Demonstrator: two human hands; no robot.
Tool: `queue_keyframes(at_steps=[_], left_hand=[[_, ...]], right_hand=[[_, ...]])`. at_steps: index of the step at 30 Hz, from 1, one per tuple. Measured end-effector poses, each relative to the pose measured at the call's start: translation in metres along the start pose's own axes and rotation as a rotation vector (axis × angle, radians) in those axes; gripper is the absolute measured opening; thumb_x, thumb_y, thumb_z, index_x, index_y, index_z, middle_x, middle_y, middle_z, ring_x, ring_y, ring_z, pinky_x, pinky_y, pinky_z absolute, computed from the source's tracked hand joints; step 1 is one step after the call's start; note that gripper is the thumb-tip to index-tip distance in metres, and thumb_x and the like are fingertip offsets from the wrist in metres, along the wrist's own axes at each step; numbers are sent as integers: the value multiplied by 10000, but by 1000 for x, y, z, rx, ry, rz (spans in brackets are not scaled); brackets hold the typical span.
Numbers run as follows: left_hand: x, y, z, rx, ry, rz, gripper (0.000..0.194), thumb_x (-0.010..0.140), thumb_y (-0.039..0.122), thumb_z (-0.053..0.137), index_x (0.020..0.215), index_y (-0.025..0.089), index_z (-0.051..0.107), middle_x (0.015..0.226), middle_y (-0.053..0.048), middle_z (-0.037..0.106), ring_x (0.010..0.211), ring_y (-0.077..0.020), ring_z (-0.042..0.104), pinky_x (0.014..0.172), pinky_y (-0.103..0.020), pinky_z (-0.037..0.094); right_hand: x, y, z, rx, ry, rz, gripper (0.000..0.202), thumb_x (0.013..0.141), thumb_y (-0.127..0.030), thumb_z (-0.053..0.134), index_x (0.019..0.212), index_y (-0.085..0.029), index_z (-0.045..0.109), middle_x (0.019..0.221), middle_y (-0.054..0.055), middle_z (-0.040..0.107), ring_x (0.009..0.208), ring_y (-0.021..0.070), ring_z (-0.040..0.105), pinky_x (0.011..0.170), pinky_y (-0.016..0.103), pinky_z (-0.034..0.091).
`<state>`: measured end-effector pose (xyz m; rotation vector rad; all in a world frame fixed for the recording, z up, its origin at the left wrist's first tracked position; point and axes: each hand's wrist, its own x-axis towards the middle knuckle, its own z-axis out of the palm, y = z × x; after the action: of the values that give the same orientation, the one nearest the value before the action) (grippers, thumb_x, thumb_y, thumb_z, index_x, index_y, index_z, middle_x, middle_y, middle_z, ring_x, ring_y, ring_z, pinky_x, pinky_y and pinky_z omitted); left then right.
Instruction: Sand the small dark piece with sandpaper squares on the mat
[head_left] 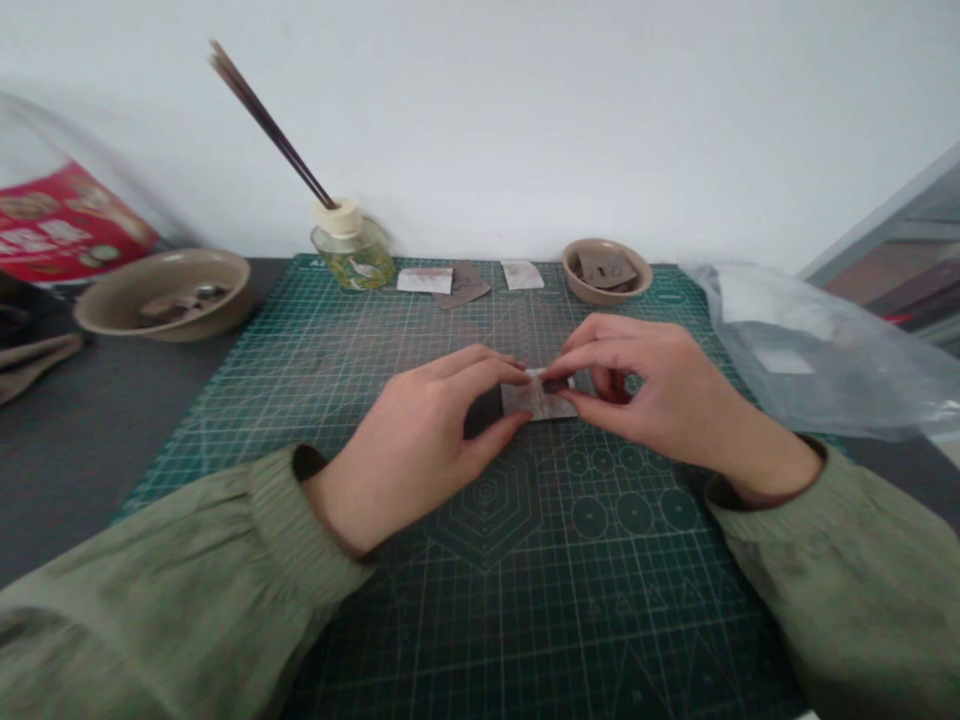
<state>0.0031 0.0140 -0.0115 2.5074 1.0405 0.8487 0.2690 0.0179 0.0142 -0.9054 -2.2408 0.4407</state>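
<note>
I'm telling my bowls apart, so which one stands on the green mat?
The bowl at the back right, by the wall, holding a brown marked piece; the other bowl sits left of the mat, on the dark tabletop.

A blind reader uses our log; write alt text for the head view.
A left hand holds a small pale sheet over a green cutting mat; the right hand pinches a small dark piece. Behind are a reed diffuser and a small bowl.
</note>
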Motion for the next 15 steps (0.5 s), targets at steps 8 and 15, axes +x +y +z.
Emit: queue_keyframes(at_steps=[8, 15], left_hand=[[0, -7, 5, 124, -82, 11, 252, 1058, 290, 751, 1287, 232, 839, 1424, -77, 825, 1283, -334, 806, 1113, -525, 664], [0, -7, 3, 134, -85, 1, 267, 1073, 312, 726, 1303, 229, 834, 1398, -67, 838, 1256, -335, 813, 1117, -531, 658]], right_hand=[[-1, 13, 5, -186, -143, -71, 232, 931, -48, 802, 1140, -128, 866, 1031, 77, 796, 817, 189, 705, 763, 311, 511], [-1, 9, 1, -222, -153, -69, 185, 932, -53, 803, 1079, -153, 854, 1030, 71, 816, 825, 202, 730, 767, 317, 514]])
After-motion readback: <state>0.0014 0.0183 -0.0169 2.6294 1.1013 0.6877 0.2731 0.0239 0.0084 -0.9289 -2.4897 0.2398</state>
